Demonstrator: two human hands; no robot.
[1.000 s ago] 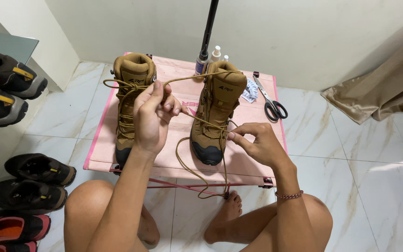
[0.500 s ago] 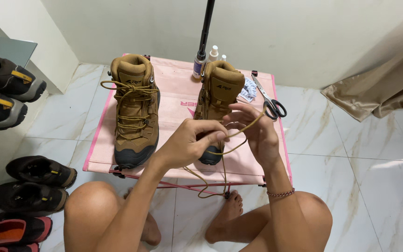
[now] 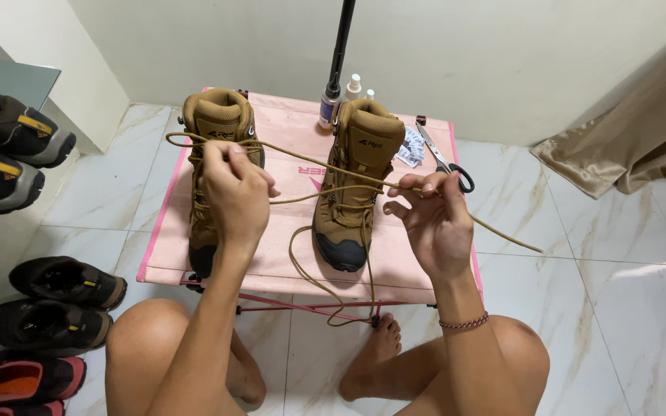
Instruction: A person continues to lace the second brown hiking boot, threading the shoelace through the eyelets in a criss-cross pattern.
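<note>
Small white printed packet [image 3: 410, 148] flat on pink table [image 3: 287, 254], between right boot [image 3: 354, 185] and scissors [image 3: 445, 158]

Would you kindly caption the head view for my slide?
Both hands, left and right, pull a lace from the right boot.

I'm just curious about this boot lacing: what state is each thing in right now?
Left hand: grip shut on lace.
Right hand: pinching lace.
Tan bootlace: stretched between hands, slack looping off table.
Right tan leather boot: upright, partly laced.
Left tan boot: upright, laced.
Black-handled scissors: lying closed.
</note>
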